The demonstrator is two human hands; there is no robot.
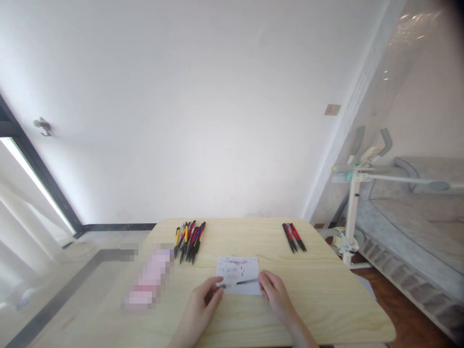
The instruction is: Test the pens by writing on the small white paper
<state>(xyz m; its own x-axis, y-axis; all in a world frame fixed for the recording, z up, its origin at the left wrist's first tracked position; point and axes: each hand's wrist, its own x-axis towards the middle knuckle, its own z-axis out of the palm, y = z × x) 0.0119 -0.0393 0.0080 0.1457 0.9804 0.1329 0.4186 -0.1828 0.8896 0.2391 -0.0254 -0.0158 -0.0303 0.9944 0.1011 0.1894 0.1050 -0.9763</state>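
Observation:
A thin pen refill [239, 282], pale at its left end and dark along the middle, is held level between my two hands. My left hand [207, 300] pinches its left end between thumb and fingertips. At the other end, the curled fingers of my right hand [272, 288] close on it, hiding the tip. Just beneath lies a white sheet of paper [235, 265] with dark and reddish scribbles. Several pens [188, 240] with yellow, red and blue barrels and black grips lie bunched at the back left. A smaller group of red and black pens [294, 237] lies at the back right.
The pale wooden table [326, 295] has rounded corners and faces a white wall [217, 121]. A blurred-out pink patch [150, 280] appears by its left edge. To the right stand an exercise machine [353, 208] and a grey sofa [424, 217].

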